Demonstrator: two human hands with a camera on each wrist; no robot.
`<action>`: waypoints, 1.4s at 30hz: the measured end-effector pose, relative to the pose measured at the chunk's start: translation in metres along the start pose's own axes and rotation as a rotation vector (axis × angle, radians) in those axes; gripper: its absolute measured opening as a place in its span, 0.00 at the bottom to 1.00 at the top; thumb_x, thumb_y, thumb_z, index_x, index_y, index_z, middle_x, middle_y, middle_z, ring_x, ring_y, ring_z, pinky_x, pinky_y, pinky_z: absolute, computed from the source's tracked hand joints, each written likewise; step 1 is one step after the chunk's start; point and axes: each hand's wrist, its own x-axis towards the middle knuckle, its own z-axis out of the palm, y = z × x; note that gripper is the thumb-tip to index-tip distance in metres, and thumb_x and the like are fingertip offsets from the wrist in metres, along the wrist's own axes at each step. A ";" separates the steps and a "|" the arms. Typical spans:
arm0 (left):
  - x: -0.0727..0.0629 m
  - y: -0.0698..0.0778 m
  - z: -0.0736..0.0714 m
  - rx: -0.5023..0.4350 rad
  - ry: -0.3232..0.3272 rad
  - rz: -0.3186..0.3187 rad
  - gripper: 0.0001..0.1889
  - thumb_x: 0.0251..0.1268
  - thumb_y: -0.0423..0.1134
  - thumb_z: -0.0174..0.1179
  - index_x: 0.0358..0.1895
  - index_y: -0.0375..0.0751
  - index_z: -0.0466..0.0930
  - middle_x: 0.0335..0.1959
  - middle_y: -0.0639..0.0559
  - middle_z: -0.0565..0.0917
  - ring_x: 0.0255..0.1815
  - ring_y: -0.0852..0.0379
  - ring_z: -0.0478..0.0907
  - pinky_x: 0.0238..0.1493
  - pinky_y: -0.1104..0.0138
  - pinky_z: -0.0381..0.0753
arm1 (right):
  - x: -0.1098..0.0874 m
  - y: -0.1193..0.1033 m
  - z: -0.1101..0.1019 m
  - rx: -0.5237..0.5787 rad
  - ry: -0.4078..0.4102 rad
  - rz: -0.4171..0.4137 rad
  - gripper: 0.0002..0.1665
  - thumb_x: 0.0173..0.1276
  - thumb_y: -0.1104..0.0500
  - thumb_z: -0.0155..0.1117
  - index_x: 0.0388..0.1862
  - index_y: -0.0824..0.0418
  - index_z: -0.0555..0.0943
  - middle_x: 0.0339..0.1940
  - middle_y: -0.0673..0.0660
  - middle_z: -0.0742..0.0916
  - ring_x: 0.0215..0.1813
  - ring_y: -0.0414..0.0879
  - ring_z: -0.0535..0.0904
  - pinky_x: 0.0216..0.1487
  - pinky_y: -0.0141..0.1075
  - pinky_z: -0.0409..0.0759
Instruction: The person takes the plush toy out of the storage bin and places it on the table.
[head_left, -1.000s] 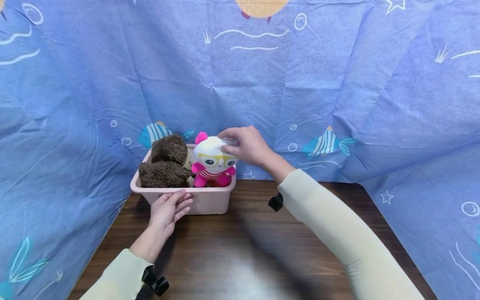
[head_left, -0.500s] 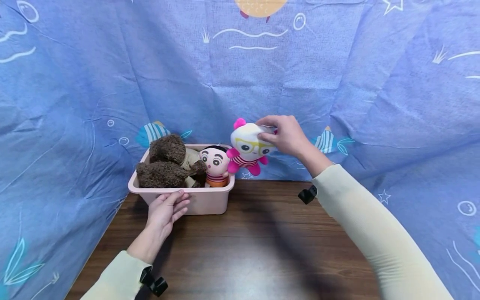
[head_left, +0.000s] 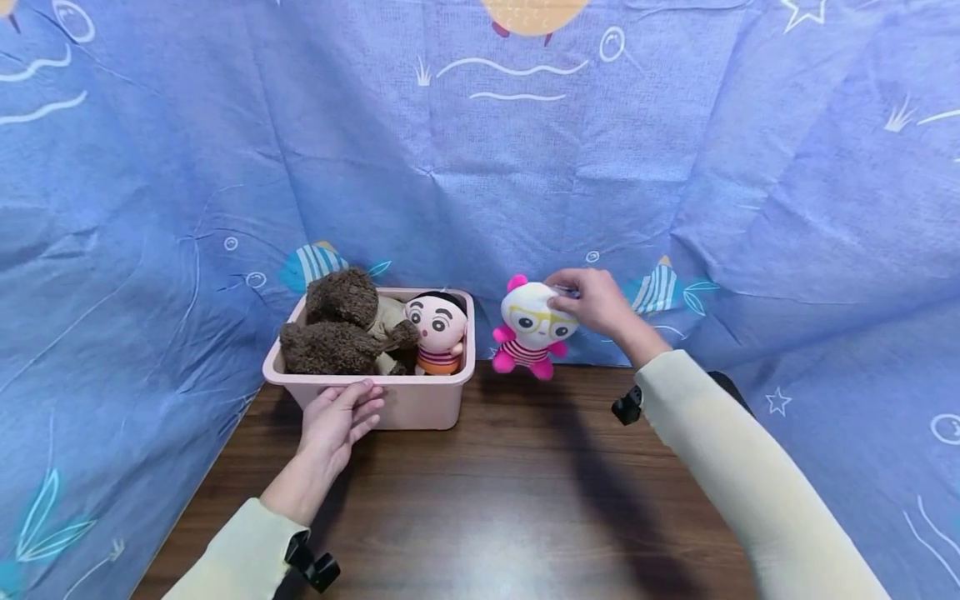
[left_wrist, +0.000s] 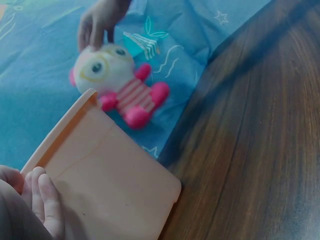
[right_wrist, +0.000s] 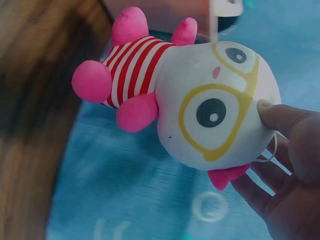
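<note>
In the head view my right hand (head_left: 592, 302) pinches the top of the head of a plush panda (head_left: 534, 315) with yellow glasses, pink limbs and a red-striped shirt. The panda hangs upright, just right of a pink plastic bin (head_left: 420, 404). The right wrist view shows my thumb on the white head of the plush panda (right_wrist: 220, 100), fingers behind it. My left hand (head_left: 333, 421) holds the bin's front rim, thumb at the rim and fingers along the outer wall. Inside the bin lie a brown teddy bear (head_left: 333, 346) and a boy doll (head_left: 437, 325) with thick black eyebrows.
The bin stands at the back left of a dark wooden table (head_left: 480, 500). A blue cloth (head_left: 525, 200) printed with fish and stars hangs behind and along both sides. Something black (head_left: 731, 387) shows partly behind the right sleeve.
My right hand has lifted the plush panda out of the bin, moved it right, then lowered it somewhat. The boy doll has come into sight. My left hand stays at the rim.
</note>
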 end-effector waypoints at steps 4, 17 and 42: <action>0.001 0.002 -0.002 -0.008 0.029 0.003 0.09 0.74 0.38 0.61 0.49 0.43 0.72 0.28 0.62 0.90 0.30 0.66 0.88 0.32 0.73 0.87 | 0.002 0.012 0.029 -0.010 -0.063 0.031 0.18 0.70 0.57 0.72 0.57 0.59 0.85 0.55 0.63 0.89 0.56 0.60 0.86 0.58 0.54 0.83; 0.001 -0.002 -0.002 0.011 0.047 0.012 0.10 0.73 0.39 0.63 0.48 0.43 0.71 0.28 0.62 0.90 0.29 0.66 0.87 0.32 0.72 0.87 | 0.008 0.033 0.075 -0.006 -0.054 0.093 0.19 0.69 0.56 0.73 0.57 0.57 0.86 0.55 0.60 0.89 0.58 0.59 0.84 0.60 0.53 0.81; 0.000 0.000 -0.001 0.020 0.050 0.019 0.12 0.73 0.39 0.63 0.49 0.43 0.70 0.29 0.62 0.90 0.28 0.67 0.86 0.30 0.73 0.86 | -0.001 0.042 0.068 0.201 0.073 0.131 0.25 0.65 0.55 0.77 0.59 0.61 0.84 0.55 0.63 0.85 0.56 0.58 0.82 0.54 0.52 0.83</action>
